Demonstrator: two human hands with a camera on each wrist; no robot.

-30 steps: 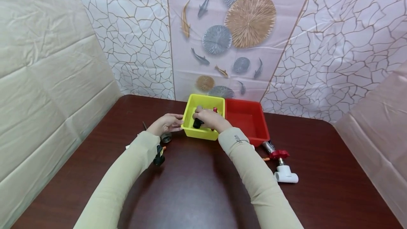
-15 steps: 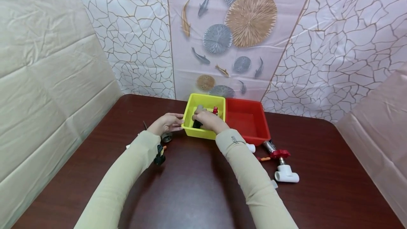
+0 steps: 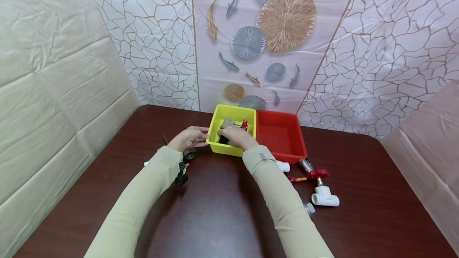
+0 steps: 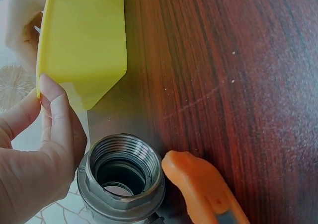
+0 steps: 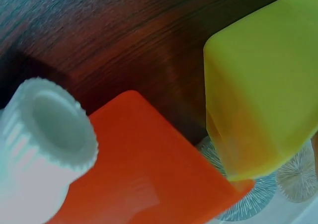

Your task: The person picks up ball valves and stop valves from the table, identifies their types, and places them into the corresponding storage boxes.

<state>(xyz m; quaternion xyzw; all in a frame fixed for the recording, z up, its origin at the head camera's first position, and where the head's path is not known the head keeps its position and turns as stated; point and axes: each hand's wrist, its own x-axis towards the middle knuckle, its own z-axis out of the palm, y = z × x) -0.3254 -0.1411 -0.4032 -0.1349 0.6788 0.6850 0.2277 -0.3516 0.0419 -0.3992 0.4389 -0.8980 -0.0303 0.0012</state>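
Cream cloth [image 3: 46, 83] hangs at the far left, then white cloth [image 3: 154, 39] with gold crackle lines, a pink panel [image 3: 247, 17] printed with fish and round discs, and more crackle cloth to the right, all behind a dark red-brown table [image 3: 211, 210]. On the left, a person's left hand [image 3: 189, 137] pinches the rim of a yellow bin [image 3: 226, 149], thumb and fingers close together. Near that hand is a threaded metal fitting [image 4: 121, 204], its open end facing the wrist camera, with an orange handle [image 4: 198, 184] just beside it. The yellow bin sits toward the table's far edge; inside it, the right hand [image 3: 236, 135] curls its fingers over a dark piece [image 3: 223, 140] — holding it, though the fingertips are hidden — with a grey piece [image 3: 228, 121] just beyond and a red handle [image 3: 244, 124] to the right. A red bin [image 3: 279, 132] stands against the yellow one's right side. Nearer, beside the right sleeve [image 3: 283, 198], lie a white fitting [image 3: 284, 166], a red-and-orange tool [image 3: 299, 179] and a metal nut [image 3: 309, 209] — then, outermost, a metal tube [image 3: 305, 165], a red valve handle [image 3: 318, 173] and a white tee [image 3: 324, 197].
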